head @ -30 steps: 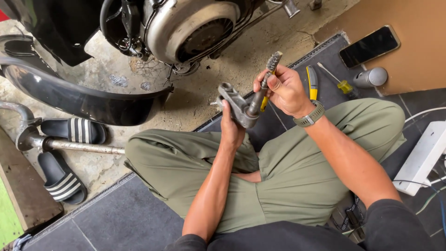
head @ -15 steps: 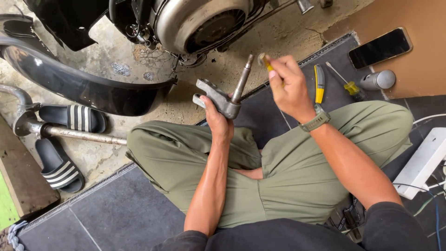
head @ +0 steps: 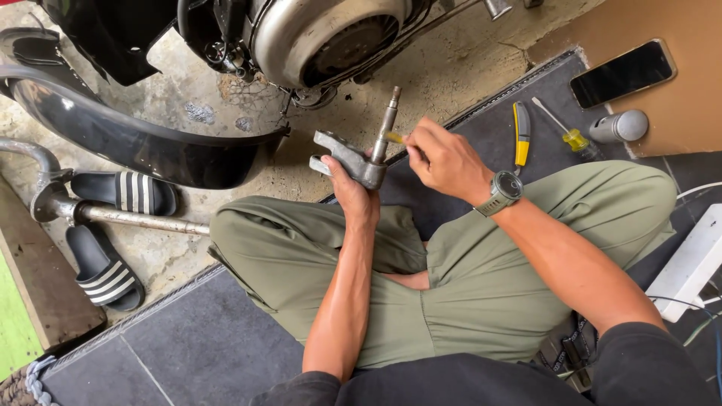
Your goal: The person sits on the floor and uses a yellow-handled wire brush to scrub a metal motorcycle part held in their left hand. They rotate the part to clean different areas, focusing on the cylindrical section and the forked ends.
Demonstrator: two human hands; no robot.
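My left hand [head: 350,194] grips a grey metal scooter part [head: 353,158] from below, a cast bracket with a steel spindle [head: 386,122] pointing up and away. My right hand [head: 445,160] is closed on a small yellow-handled wire brush [head: 395,138], whose tip touches the lower part of the spindle. A watch sits on my right wrist. Both hands are above my crossed legs in olive trousers.
A scooter engine [head: 323,37] and black mudguard [head: 135,143] lie ahead on the concrete. Two striped sandals [head: 124,192] and a metal pipe [head: 135,219] lie left. A yellow tool [head: 521,134], a screwdriver [head: 565,129], a grey canister [head: 618,125], a phone [head: 623,72] and a white power strip [head: 688,263] are right.
My right hand lifted the brush off the spindle, then came down and left, bringing its tip against the spindle's lower part. My left hand moved the part slightly left and tilted it more upright.
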